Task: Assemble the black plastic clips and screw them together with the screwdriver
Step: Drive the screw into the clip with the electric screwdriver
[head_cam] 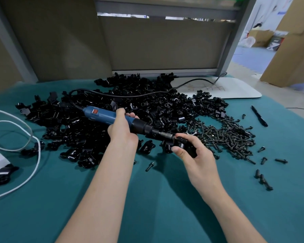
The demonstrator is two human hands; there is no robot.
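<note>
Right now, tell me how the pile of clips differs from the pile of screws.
The pile of clips is far bigger and fills the middle of the teal cloth; the pile of screws is smaller and sits to its right. The clips are chunky, curved pieces; the screws are thin and straight. The black cord runs over the clips, not the screws. Both are black and loose on the cloth.

Soft even light; glints on black clips (147, 102); faint shadows on cloth (165, 199); edges bowed

Blue screwdriver (102, 114) with an orange switch (94, 111), black clips (144, 102), teal cloth (147, 199).
</note>
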